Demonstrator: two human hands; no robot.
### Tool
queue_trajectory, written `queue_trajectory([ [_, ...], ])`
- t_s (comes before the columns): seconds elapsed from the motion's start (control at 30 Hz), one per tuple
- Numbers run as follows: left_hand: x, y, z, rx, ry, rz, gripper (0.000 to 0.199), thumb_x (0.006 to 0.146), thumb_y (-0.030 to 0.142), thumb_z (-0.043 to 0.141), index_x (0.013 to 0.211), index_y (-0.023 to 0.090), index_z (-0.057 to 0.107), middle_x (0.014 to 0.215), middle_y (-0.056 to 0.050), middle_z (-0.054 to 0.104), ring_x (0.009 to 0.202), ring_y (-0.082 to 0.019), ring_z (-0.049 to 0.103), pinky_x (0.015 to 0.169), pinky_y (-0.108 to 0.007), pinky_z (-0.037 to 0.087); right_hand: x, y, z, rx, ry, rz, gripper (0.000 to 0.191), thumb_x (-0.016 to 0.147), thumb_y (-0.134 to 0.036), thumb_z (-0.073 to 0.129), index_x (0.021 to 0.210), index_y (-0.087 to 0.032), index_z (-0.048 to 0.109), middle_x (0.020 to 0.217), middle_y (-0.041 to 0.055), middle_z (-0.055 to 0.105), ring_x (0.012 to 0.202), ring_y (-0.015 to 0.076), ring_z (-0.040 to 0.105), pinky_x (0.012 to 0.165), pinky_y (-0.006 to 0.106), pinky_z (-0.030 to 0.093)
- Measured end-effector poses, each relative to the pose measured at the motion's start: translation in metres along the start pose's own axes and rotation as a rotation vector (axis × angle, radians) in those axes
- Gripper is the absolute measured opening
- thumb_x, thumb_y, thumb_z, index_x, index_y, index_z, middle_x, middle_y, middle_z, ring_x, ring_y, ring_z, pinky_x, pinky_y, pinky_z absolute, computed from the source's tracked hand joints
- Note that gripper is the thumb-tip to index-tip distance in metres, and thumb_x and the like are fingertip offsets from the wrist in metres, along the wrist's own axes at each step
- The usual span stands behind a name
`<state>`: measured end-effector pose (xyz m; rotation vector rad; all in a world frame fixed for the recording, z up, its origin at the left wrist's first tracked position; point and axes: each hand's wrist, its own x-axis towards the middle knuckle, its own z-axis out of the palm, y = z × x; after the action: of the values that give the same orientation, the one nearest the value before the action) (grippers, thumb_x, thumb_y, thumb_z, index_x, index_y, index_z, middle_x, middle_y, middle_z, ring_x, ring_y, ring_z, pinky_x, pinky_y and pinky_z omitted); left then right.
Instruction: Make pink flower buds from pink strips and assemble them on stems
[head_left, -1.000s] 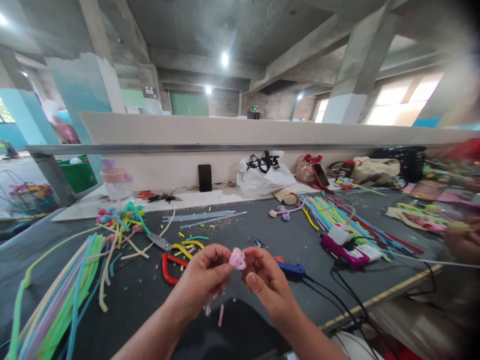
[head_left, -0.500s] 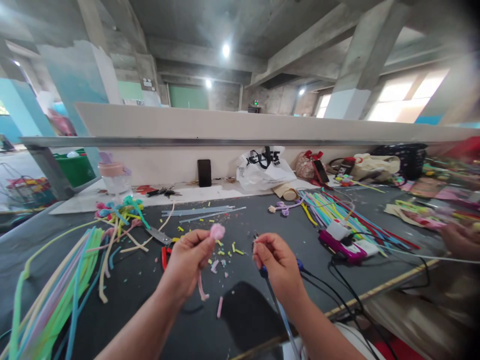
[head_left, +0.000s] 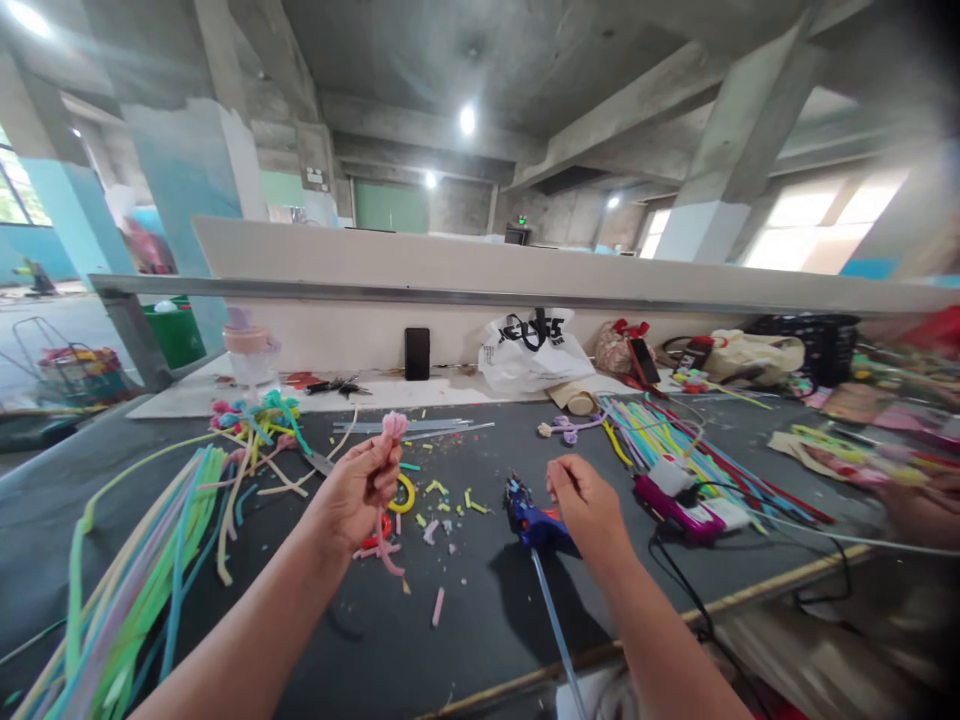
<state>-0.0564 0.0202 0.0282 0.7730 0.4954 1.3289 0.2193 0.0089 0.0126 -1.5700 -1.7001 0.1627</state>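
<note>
My left hand (head_left: 364,490) pinches a pink chenille-stem flower (head_left: 395,425), its fuzzy head above the fingers and its stem dangling below. Behind that hand is a cutting tool, partly hidden, with yellow and red looped handles (head_left: 405,494). To the right, a blue glue gun (head_left: 529,520) rests on the dark table with a clear glue stick (head_left: 556,625) jutting from its rear. My right hand (head_left: 589,505) hovers close beside the glue gun, fingers curled together; whatever they hold, if anything, is hidden. Yellow and pink stem scraps (head_left: 437,606) lie between the hands.
Bundles of coloured chenille stems lie left (head_left: 150,570) and right (head_left: 667,435). Finished fuzzy pieces (head_left: 259,420) sit back left. A phone (head_left: 417,354), a white bag (head_left: 534,350) and a power strip (head_left: 679,505) with cables stand around. A co-worker's hand (head_left: 919,505) is at far right.
My left hand has moved left and turned the pink flower upright, uncovering the looped handles. My right hand has drawn right, away from the glue gun's tip, leaving the gun more exposed.
</note>
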Motion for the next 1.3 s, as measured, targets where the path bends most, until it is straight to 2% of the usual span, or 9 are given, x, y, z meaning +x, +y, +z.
queue_trajectory([
  [0.1,0.000,0.005,-0.007,0.023,-0.036,-0.045,0.021,0.072,0.024,0.070,0.077,0.013,0.053,0.061,0.005,0.049,0.037,0.001,0.032,0.032,-0.010,0.020,0.004,0.019,-0.007,-0.103,-0.116,0.005,0.018,0.082,-0.022,0.039,0.090,-0.019,0.054,0.080,0.0045,0.064,0.075,0.0182,0.060,0.069,0.029,0.043],
  [0.3,0.000,-0.005,-0.035,0.046,-0.054,-0.101,0.022,0.072,0.025,0.070,0.073,0.013,0.052,0.059,0.006,0.046,0.037,0.001,0.030,0.031,-0.010,0.017,-0.016,0.036,-0.004,-0.309,-0.398,-0.012,0.068,0.056,-0.001,0.044,0.119,-0.025,0.050,0.122,0.0054,0.058,0.113,0.0250,0.049,0.091,0.042,0.033],
  [0.53,-0.005,-0.018,-0.048,0.023,-0.065,-0.128,0.022,0.073,0.028,0.069,0.079,0.013,0.054,0.060,0.006,0.043,0.038,0.001,0.026,0.032,-0.010,0.016,-0.012,0.021,0.005,-0.523,-0.458,0.010,0.056,0.060,-0.001,0.045,0.115,-0.015,0.052,0.118,0.0163,0.057,0.104,0.0331,0.054,0.082,0.046,0.038],
  [0.67,-0.007,-0.016,-0.044,0.018,-0.075,-0.134,0.023,0.073,0.029,0.069,0.083,0.013,0.055,0.060,0.006,0.042,0.038,0.001,0.023,0.033,-0.011,0.014,-0.006,0.013,0.003,-0.423,-0.373,0.008,0.045,0.065,-0.011,0.049,0.110,-0.014,0.051,0.114,0.0158,0.056,0.093,0.0298,0.060,0.079,0.042,0.042],
  [0.8,-0.010,-0.017,-0.035,-0.010,-0.112,-0.129,0.020,0.076,0.030,0.067,0.079,0.013,0.055,0.061,0.005,0.043,0.040,0.000,0.023,0.034,-0.012,0.013,-0.011,0.010,0.003,0.096,-0.181,-0.013,0.044,0.064,-0.025,0.062,0.107,-0.020,0.053,0.099,0.0077,0.063,0.089,0.0248,0.061,0.077,0.034,0.047],
  [0.93,-0.015,-0.019,-0.027,-0.024,-0.162,-0.118,0.020,0.074,0.027,0.069,0.078,0.012,0.057,0.060,0.005,0.041,0.043,-0.001,0.026,0.037,-0.013,0.014,-0.024,0.002,0.017,0.627,-0.180,0.064,0.029,0.068,-0.044,0.064,0.088,-0.022,0.062,0.071,0.0044,0.068,0.065,0.0225,0.065,0.057,0.032,0.052],
  [1.03,-0.018,-0.021,-0.024,-0.028,-0.179,-0.122,0.020,0.073,0.025,0.070,0.081,0.012,0.059,0.060,0.005,0.040,0.044,-0.001,0.026,0.038,-0.013,0.015,-0.037,-0.012,0.029,0.699,-0.203,0.025,0.029,0.067,-0.050,0.065,0.073,-0.021,0.064,0.069,0.0065,0.069,0.063,0.0226,0.066,0.055,0.031,0.053],
  [1.13,-0.019,-0.023,-0.021,-0.051,-0.159,-0.124,0.017,0.075,0.025,0.068,0.080,0.012,0.058,0.060,0.004,0.041,0.044,-0.001,0.026,0.037,-0.013,0.014,-0.050,-0.028,0.035,0.702,-0.197,-0.088,0.027,0.066,-0.047,0.068,0.076,-0.022,0.065,0.069,0.0054,0.068,0.062,0.0208,0.066,0.055,0.028,0.054],
  [1.3,-0.019,-0.029,-0.017,-0.129,-0.107,-0.187,0.017,0.078,0.025,0.065,0.077,0.013,0.054,0.064,0.004,0.042,0.043,0.000,0.026,0.036,-0.012,0.012,-0.060,-0.049,0.038,0.572,-0.011,-0.399,0.024,0.071,-0.039,0.067,0.088,-0.025,0.062,0.079,0.0030,0.069,0.069,0.0193,0.067,0.064,0.028,0.055],
])
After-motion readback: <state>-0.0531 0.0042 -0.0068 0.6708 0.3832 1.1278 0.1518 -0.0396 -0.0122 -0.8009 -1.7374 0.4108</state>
